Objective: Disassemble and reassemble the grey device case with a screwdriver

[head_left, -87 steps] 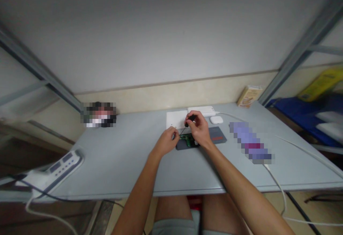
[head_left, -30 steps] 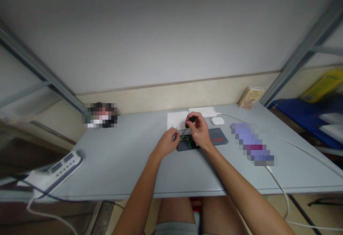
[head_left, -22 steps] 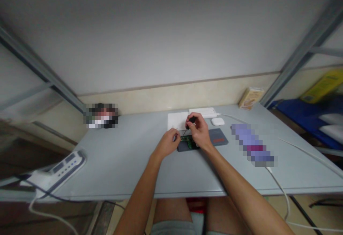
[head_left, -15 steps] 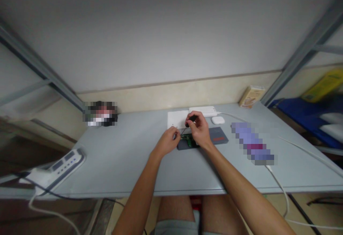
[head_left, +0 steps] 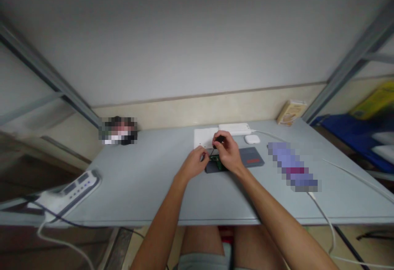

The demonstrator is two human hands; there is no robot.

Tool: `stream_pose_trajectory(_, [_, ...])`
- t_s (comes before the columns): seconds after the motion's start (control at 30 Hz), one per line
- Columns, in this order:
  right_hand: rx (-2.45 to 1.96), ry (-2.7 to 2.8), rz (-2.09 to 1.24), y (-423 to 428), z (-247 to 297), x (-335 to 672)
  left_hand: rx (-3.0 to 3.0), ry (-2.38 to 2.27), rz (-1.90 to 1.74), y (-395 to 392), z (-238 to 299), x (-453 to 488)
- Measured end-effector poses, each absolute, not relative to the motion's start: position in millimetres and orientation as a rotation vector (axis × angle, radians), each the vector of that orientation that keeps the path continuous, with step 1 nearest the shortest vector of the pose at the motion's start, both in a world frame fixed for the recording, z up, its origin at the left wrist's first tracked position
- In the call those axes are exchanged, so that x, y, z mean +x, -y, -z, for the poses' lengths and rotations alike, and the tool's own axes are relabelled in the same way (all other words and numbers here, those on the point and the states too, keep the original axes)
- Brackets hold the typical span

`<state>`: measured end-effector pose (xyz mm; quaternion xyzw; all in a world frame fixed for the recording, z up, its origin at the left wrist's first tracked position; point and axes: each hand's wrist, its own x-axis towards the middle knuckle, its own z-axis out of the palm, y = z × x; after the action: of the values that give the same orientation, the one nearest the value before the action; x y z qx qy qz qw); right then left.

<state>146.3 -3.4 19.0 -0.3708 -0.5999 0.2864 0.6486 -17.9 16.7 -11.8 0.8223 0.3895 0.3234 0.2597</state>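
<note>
A screwdriver with a black handle is gripped in my right hand, its thin shaft slanting down toward the left end of a green circuit board. My left hand is closed in a pinch right at that end, beside the screwdriver's tip; what its fingertips hold is too small to make out. Beneath the board lies a flat dark grey mat or case with a reddish label, partly covered by my right hand. Behind my hands is a white sheet with a few small dark specks on it.
Around the grey table stand a white power strip, a blurred-out dark object, a white cabled block, a white rounded case, a yellow box and a pixelated phone-like item with a white cable.
The view has shifted slightly. The screwdriver stands a little more upright in my right hand, and its tip stays near my left fingertips.
</note>
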Motion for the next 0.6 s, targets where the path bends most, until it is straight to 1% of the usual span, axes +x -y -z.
stream_pose_trajectory(0.6, [-0.772, 1.287, -0.718, 0.1, -19.1, 146.7, 2.237, -1.051, -0.866, -16.9, 13.8, -20.0])
